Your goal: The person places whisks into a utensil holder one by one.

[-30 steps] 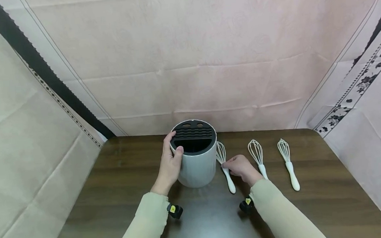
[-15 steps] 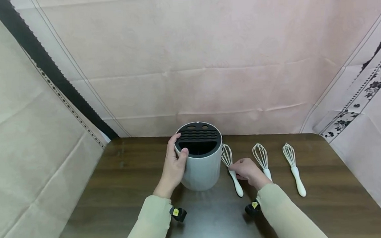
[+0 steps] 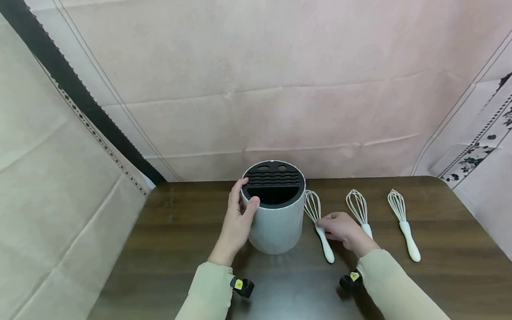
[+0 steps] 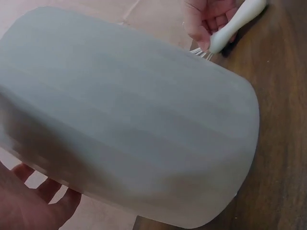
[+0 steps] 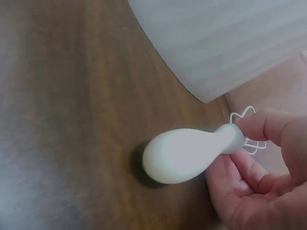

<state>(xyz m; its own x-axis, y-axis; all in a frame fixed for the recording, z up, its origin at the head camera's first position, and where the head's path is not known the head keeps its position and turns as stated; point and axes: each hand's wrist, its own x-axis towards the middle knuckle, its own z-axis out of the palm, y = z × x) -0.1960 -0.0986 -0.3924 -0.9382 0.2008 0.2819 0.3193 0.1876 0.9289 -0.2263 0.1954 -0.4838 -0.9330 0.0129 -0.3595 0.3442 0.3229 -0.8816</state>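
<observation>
The right hand (image 3: 341, 230), nearer than the left, pinches the neck of a white whisk (image 3: 324, 243) lying at its nine o'clock on the table (image 3: 157, 269), wires toward eleven, handle end toward five. Beyond it, also at nine, the pot (image 3: 275, 231) stands upright just beside the wires, blocking that way, the left hand (image 3: 234, 225) curled round its rim; two spare whisks (image 3: 404, 226) lie at one and three.

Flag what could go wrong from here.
Lifting the leftmost whisk, which the right hand pinches, could knock it against the container standing close beside it.

The right arm partly hides the middle whisk in the head view; drawing back might nudge it.
</observation>
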